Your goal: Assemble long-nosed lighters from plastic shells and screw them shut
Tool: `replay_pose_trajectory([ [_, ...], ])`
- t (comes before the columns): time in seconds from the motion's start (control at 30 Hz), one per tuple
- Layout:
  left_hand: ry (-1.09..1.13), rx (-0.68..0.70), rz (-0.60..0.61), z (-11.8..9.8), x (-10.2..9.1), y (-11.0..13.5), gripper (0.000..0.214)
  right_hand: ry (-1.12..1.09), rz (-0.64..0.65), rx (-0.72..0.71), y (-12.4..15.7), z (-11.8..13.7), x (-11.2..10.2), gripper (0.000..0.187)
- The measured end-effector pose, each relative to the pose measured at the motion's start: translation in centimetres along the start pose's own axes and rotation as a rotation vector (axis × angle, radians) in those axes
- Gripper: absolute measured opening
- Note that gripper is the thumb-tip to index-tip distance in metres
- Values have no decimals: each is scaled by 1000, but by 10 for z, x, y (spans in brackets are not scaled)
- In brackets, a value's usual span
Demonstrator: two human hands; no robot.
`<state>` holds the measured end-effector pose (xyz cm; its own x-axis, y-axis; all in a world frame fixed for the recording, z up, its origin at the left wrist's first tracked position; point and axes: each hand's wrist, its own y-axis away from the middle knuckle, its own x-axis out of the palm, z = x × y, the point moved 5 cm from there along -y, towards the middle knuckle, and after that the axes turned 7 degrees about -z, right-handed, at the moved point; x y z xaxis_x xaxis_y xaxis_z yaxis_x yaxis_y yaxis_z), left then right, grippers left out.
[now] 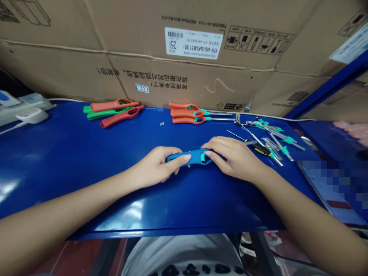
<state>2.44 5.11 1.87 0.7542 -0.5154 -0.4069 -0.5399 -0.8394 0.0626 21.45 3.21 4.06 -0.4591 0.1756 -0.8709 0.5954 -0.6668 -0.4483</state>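
A blue lighter handle [196, 156] with a teal trigger is held level above the near middle of the table. My left hand [158, 163] is closed around its left end, thumb lying along the top. At the trigger end, my right hand [230, 155] grips with thumb and fingers, and its palm hides what lies beyond that end. Behind my hands are orange lighters [186, 114] with metal tubes. Metal lighter tubes with teal parts [277, 134] lie loose to the right, beside a black and yellow screwdriver [260, 149].
Orange, red and green lighter handles [115, 111] are piled at the back left. A cardboard box wall [138, 46] closes off the rear of the blue table [71, 153]. A white plug or charger [32, 115] with a cable sits far left; a flat tablet-like object [330, 191] lies right.
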Motion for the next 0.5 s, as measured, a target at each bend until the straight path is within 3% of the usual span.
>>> replay_pose_trajectory([
  [0.07, 334, -265, 104, 6, 9, 2, 42, -39, 17, -50, 0, 7, 1, 36],
  [0.17, 520, -357, 174, 5, 15, 5, 41, -62, 37, -116, 1, 16, 4, 42],
  [0.23, 420, -252, 139, 2, 11, 5, 40, -66, 40, -89, 1, 17, 5, 35],
  [0.37, -95, 175, 1, -10, 0, 7, 30, -107, 42, -25, 3, 15, 4, 28],
  [0.5, -327, 442, 48, -19, 6, 16, 26, -202, 33, -64, 5, 19, 0, 22],
])
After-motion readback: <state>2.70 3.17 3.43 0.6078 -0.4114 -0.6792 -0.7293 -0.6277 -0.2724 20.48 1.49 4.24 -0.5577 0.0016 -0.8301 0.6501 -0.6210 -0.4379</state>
